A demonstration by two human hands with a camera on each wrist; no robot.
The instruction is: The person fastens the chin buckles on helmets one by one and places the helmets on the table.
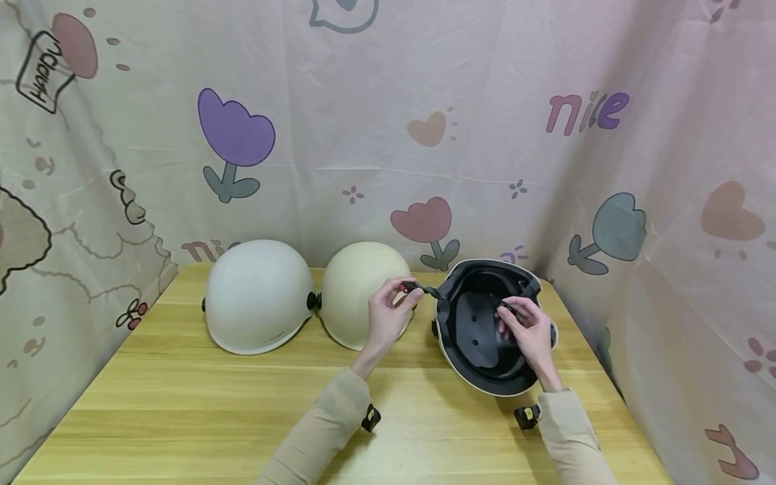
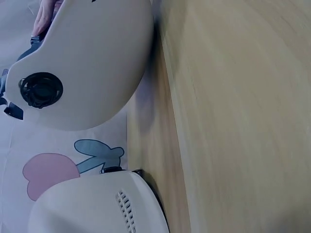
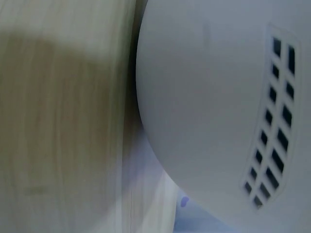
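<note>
On the right of the table an upturned helmet [image 1: 475,330] shows its black padded inside. Left of its rim, my left hand [image 1: 383,320] pinches a black chin strap buckle [image 1: 409,287] with a red part, and the strap stretches from there to the helmet. My right hand [image 1: 529,333] is over the helmet's opening, thumb and fingers pinching a dark strap end that is mostly covered by the hand. The left wrist view catches the same helmet's pale shell [image 2: 102,63] and a round black knob [image 2: 41,90]. Slotted vents [image 3: 272,126] fill part of the right wrist view.
A white helmet [image 1: 261,296] and a cream helmet [image 1: 358,289] stand dome up, side by side, at the back left of the wooden table [image 1: 200,411]. Behind hangs a patterned curtain [image 1: 339,128]. Small black devices [image 1: 371,418] sit at both wrists.
</note>
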